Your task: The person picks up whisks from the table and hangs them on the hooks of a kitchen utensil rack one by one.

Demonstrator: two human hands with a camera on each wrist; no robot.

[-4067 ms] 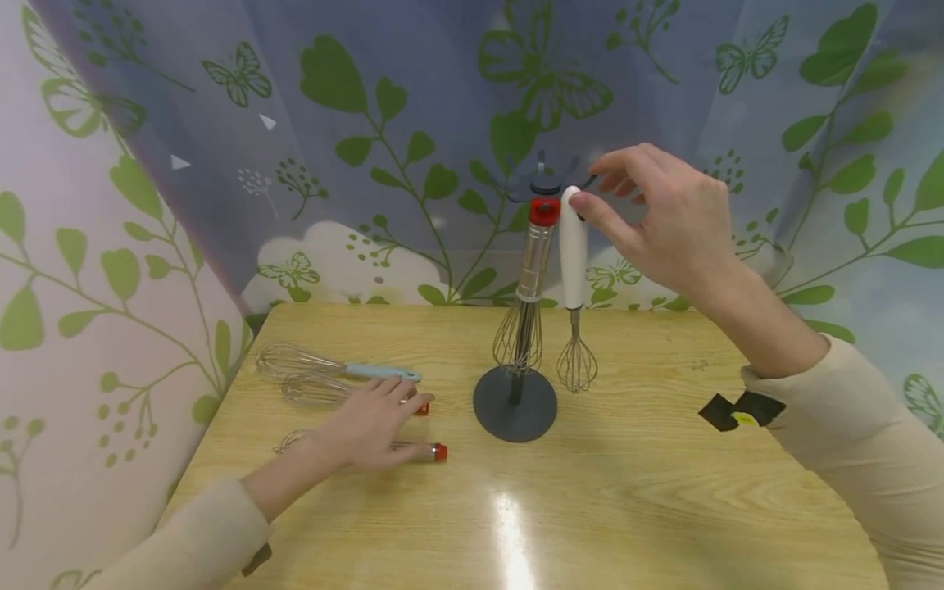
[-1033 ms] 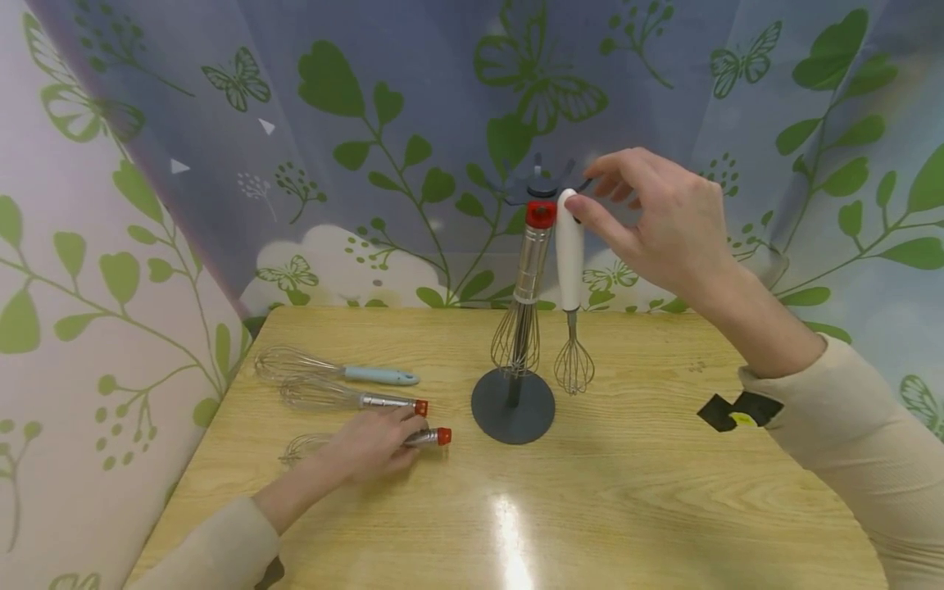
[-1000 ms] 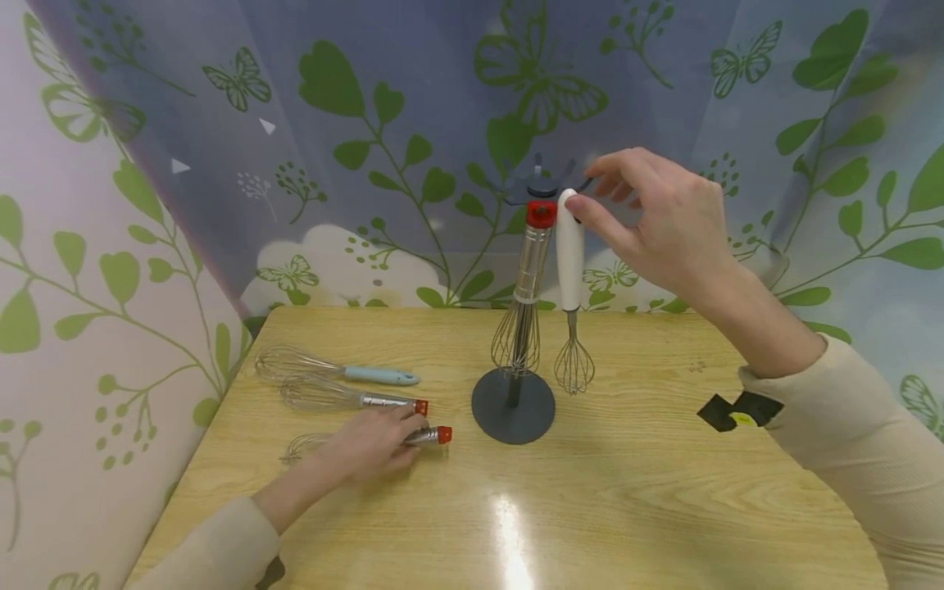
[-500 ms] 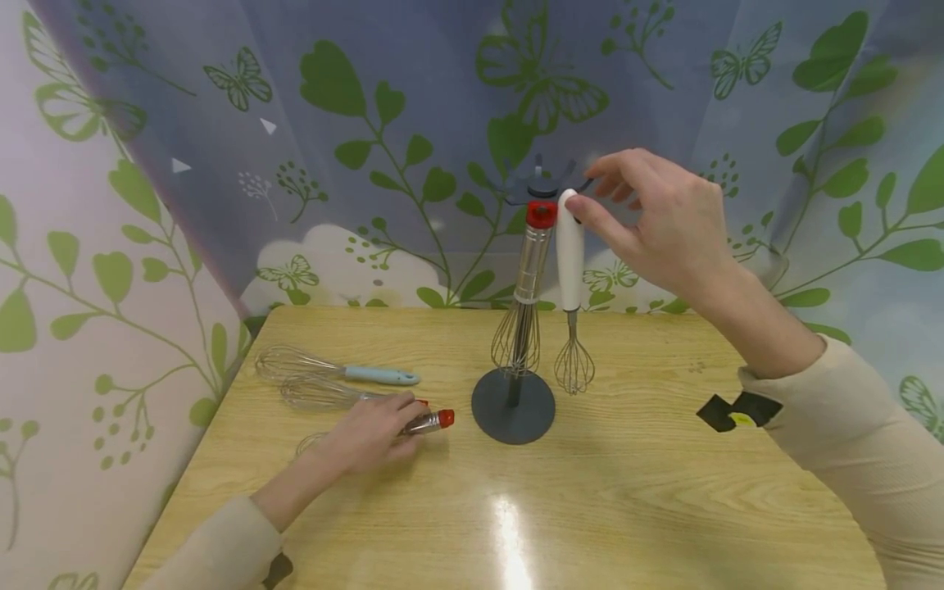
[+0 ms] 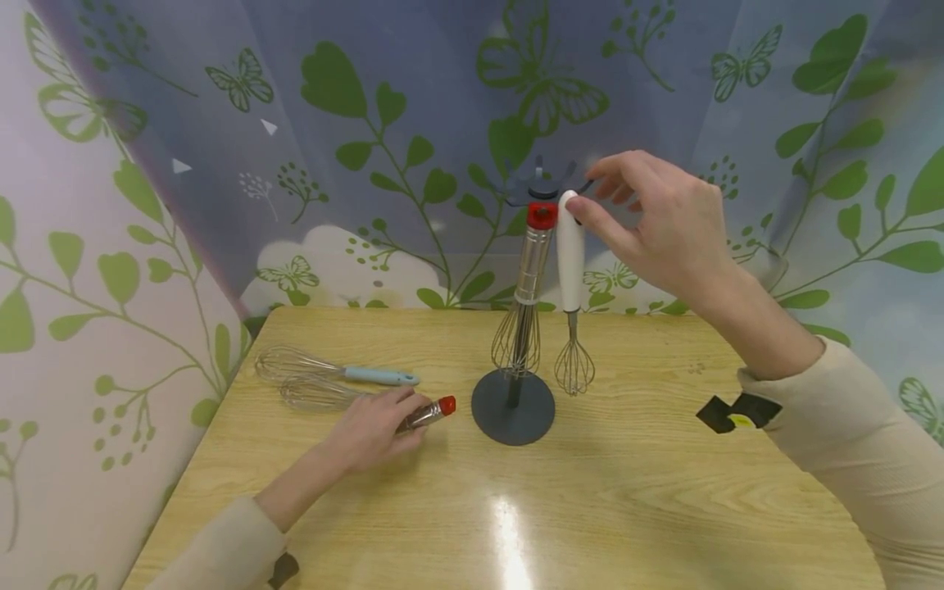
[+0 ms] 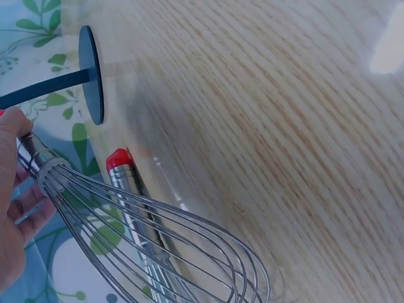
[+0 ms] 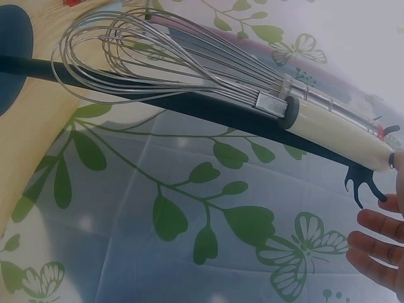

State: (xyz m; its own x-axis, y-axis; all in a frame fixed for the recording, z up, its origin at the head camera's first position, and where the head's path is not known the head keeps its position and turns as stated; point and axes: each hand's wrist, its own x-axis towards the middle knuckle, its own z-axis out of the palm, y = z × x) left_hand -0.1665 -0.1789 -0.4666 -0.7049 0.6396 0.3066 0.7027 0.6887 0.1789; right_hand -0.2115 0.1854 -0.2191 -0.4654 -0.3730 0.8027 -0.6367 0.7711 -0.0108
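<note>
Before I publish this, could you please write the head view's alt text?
A person's left hand grips a red-tipped whisk; the right hand touches the top of a white-handled whisk at a dark stand. Another whisk hangs there; two others lie on the table.

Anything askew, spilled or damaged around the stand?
Nothing stands out: the stand's base sits flat, the white-handled whisk hangs straight, and the bright streak on the table looks like glare, not a spill.

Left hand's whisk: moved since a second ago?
Yes, up the head view. The whisk in the left hand had its red end below the middle of the stand's round base; now they are level.
</note>
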